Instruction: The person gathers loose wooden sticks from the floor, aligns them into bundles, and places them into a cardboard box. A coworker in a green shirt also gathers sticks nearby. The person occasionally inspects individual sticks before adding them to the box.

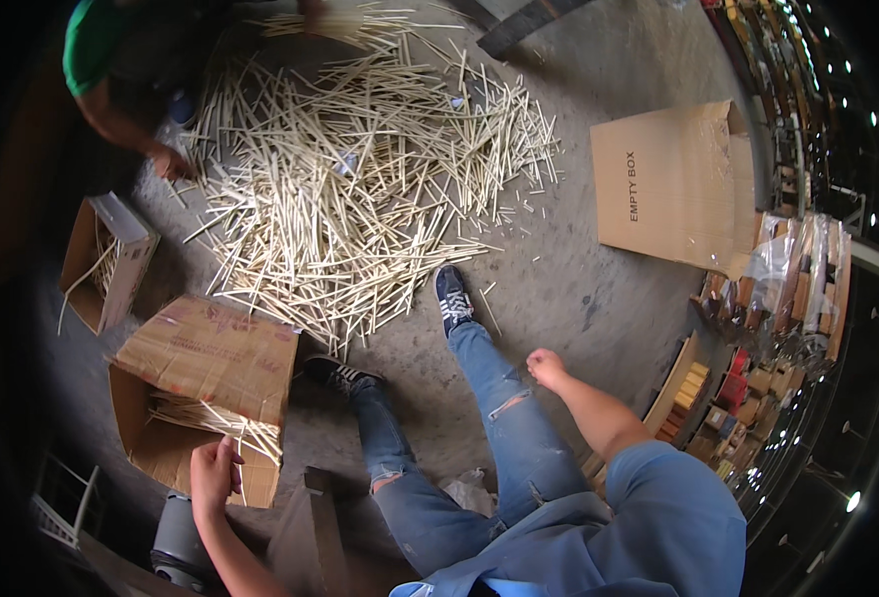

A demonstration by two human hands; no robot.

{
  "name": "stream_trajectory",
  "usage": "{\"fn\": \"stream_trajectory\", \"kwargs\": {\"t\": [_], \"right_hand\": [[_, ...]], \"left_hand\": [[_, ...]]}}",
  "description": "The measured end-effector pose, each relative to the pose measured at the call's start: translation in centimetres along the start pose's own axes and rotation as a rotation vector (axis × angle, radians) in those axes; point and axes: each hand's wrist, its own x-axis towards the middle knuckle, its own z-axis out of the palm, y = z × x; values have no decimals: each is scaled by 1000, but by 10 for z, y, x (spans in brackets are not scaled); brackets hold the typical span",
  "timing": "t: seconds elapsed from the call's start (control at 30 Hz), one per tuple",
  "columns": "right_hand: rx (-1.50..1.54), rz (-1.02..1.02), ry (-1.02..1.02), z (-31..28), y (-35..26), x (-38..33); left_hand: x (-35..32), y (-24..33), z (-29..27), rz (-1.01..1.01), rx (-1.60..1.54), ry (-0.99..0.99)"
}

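At the lower left my left hand [215, 472] is closed at the open mouth of a brown cardboard box [211, 348]. Thin pale sticks [222, 424] lie inside that box, their ends close to my fingers. Whatever the fingers hold, if anything, is hidden. My right hand [545, 367] hovers over the floor beside my right knee, its fingers curled in with nothing seen in them. Ahead of my feet, a wide heap of pale sticks [330, 219] spreads across the concrete floor.
Another person's hand [169, 162] is at the heap's left edge. A smaller box [126, 259] with sticks stands at left. A large carton [659, 184] lies to the right, near plastic-wrapped stacked goods [793, 284]. A grey bin [181, 537] is beside my left forearm.
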Motion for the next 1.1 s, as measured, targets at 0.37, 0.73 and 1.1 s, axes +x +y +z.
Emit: {"fn": "stream_trajectory", "kwargs": {"t": [0.37,0.73,1.1], "right_hand": [[-387,129,-32,-28,-22,124],[-431,159,-60,36,9,235],[-472,-10,152,119,1,337]], "left_hand": [[54,122,314,113,-168,-160],[117,102,422,-74,-235,-308],[339,-46,432,-479,-595,-76]]}}
